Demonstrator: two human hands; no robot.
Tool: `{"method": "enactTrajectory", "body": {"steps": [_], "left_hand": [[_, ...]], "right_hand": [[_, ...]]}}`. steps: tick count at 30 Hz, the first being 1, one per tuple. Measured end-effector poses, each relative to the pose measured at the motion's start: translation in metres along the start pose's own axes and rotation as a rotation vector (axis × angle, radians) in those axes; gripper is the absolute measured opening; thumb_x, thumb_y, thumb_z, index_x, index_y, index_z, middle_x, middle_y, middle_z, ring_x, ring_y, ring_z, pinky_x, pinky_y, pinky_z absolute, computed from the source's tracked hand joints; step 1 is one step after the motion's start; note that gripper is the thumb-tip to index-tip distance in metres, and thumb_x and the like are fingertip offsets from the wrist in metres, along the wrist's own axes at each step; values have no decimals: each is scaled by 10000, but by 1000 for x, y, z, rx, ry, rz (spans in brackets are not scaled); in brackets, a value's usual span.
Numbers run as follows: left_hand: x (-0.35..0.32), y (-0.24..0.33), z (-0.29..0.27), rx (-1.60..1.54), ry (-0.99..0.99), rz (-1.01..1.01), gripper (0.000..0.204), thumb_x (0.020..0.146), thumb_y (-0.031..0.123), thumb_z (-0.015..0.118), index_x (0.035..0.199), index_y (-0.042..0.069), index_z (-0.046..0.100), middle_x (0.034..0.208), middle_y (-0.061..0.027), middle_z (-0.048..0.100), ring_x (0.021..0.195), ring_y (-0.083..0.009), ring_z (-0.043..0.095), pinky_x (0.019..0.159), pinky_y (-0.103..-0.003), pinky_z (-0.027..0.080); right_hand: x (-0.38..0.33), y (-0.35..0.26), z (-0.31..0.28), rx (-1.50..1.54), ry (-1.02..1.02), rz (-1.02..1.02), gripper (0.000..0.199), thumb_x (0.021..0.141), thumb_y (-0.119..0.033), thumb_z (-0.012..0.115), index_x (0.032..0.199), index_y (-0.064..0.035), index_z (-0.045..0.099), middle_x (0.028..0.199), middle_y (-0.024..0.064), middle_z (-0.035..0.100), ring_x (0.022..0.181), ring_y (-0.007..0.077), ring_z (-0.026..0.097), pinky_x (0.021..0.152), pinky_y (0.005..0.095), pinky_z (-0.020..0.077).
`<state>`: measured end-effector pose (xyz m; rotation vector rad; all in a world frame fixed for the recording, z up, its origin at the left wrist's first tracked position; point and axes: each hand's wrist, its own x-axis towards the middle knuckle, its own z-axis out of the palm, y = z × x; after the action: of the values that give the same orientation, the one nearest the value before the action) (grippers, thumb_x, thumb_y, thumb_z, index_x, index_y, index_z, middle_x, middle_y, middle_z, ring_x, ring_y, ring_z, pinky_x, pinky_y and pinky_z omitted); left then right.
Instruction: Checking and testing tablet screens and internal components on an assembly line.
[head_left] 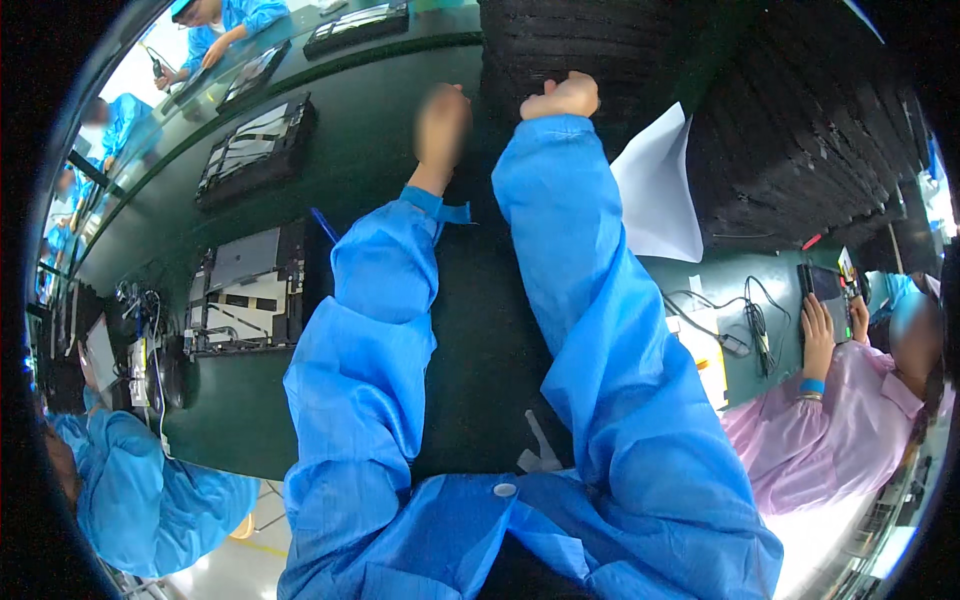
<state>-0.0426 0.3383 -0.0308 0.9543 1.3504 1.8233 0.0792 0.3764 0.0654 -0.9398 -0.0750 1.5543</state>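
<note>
Both my arms, in blue sleeves, stretch forward over the dark green table. My left hand is at the far middle, just left of a stack of black trays. It is blurred, so its fingers cannot be read. My right hand is curled closed at the near edge of that stack. What lies inside its fingers, if anything, is hidden. A white paper sheet leans up beside my right forearm, against more black stacked trays. A blue pen lies left of my left forearm.
On the left sit an opened laptop chassis and a black tray with device parts. A black cable lies at right, near a co-worker in pink. Another person in blue sits at lower left; others work beyond.
</note>
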Motion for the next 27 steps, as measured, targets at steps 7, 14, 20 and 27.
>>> {"method": "enactTrajectory", "body": {"steps": [7, 14, 20, 27], "left_hand": [[-1, 4, -11, 31, -10, -60, 401, 886, 253, 501, 1215, 26, 519, 1144, -88, 543, 1042, -206, 536, 910, -336, 448], [1, 11, -5, -14, -40, -104, 426, 849, 254, 544, 1192, 2, 521, 1090, -80, 536, 995, -188, 516, 888, -307, 417], [4, 7, -5, -59, -31, -133, 475, 838, 290, 556, 1206, -5, 507, 1136, -88, 534, 1036, -204, 498, 907, -312, 402], [7, 3, -11, -126, 9, -138, 500, 798, 312, 590, 1180, -3, 524, 1090, -87, 544, 972, -179, 498, 872, -296, 383]], "right_hand": [[-12, -56, -2, 215, -226, 69, 391, 913, -217, 404, 1286, -106, 370, 1261, 66, 427, 1168, 232, 416, 1006, 523, 239], [-3, -165, -38, 303, -710, 111, 476, 920, -193, 339, 1378, -79, 275, 1369, 171, 340, 1295, 288, 297, 1056, 552, 157], [-32, -171, -38, 348, -875, 251, 517, 928, -225, 343, 1410, -82, 223, 1443, 187, 228, 1343, 317, 206, 1086, 557, 88], [-91, -207, -57, 315, -1178, 162, 533, 937, -278, 319, 1423, -100, 195, 1472, 174, 163, 1368, 323, 119, 1096, 561, 19]]}}
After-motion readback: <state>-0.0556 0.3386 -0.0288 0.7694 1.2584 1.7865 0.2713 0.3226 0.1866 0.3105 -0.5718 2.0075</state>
